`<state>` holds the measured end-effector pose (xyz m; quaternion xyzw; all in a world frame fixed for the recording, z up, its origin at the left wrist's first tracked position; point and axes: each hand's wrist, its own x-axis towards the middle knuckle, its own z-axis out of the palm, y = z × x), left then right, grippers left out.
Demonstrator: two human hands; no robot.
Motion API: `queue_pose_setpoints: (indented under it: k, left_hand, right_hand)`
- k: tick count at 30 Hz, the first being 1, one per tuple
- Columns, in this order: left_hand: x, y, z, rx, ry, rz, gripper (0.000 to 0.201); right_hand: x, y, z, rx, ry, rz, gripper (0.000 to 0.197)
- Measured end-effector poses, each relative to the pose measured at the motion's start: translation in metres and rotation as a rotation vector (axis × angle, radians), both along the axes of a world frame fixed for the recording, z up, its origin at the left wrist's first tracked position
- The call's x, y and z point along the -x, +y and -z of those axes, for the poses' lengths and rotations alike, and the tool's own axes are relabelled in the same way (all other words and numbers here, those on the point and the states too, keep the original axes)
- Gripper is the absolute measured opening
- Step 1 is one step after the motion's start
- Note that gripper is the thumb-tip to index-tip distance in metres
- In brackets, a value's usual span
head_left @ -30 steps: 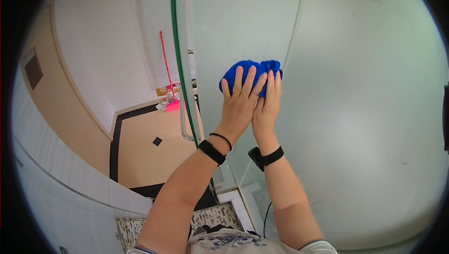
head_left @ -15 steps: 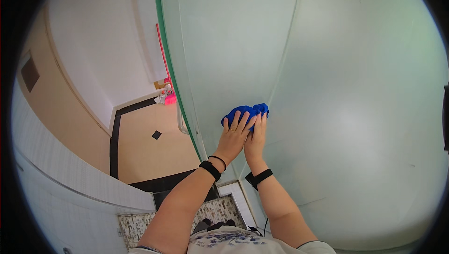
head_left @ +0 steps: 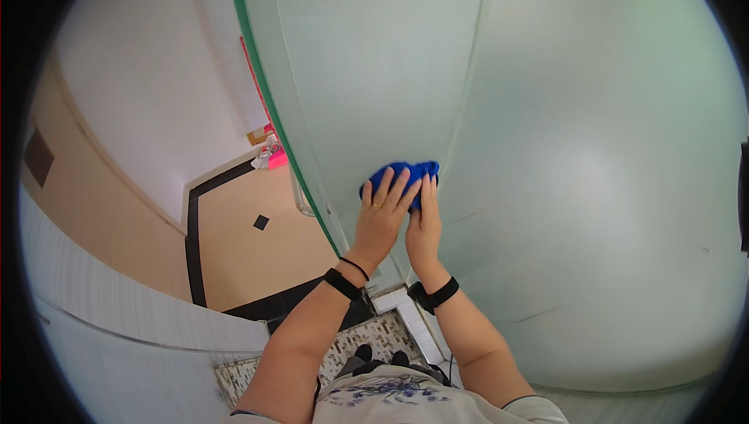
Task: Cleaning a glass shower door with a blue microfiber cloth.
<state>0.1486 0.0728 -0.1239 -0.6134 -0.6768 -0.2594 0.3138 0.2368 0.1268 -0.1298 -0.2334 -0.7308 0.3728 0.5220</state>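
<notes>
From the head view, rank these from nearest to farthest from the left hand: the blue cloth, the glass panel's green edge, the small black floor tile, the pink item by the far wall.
1. blue cloth: under the left hand fingertips, on the glass.
2. green edge of the glass panel: just to the left.
3. small black floor tile: farther left, on the tan floor.
4. pink item: up-left, by the far wall.

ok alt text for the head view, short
Both hands, left hand and right hand, press a blue cloth flat against a frosted glass panel. Down to the left lies a beige tiled floor with a black border.
</notes>
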Motion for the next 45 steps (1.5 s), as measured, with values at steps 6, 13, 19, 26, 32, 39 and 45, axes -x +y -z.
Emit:
queue_pose_setpoints:
  k: [6, 13, 19, 26, 32, 39, 45]
  left_hand:
    - [0.021, -0.003, -0.03, -0.163, 0.106, -0.093, 0.051]
    - [0.032, -0.018, 0.043, -0.008, 0.256, -0.121, 0.049]
    - [0.029, -0.033, 0.084, 0.326, 0.272, -0.064, 0.05]
    - [0.029, -0.054, 0.067, 0.228, -0.1, 0.187, 0.048]
    - [0.038, -0.065, -0.012, -0.178, -0.03, 0.136, 0.039]
    - [0.047, -0.063, 0.001, -0.202, 0.042, 0.146, 0.037]
    - [0.053, -0.084, 0.073, 0.161, -0.027, 0.198, 0.048]
  right_hand:
    - [0.025, -0.012, -0.06, -0.219, 0.123, 0.066, 0.06]
    - [0.043, -0.024, 0.027, -0.138, 0.025, 0.191, 0.059]
    - [0.036, -0.042, 0.097, 0.148, -0.091, 0.183, 0.063]
    - [0.041, -0.066, 0.083, 0.467, 0.087, 0.078, 0.053]
    - [0.052, -0.085, -0.015, 0.197, 0.211, 0.033, 0.056]
    - [0.067, -0.081, -0.002, 0.111, 0.291, 0.038, 0.056]
    - [0.071, -0.103, 0.085, 0.366, 0.206, 0.077, 0.051]
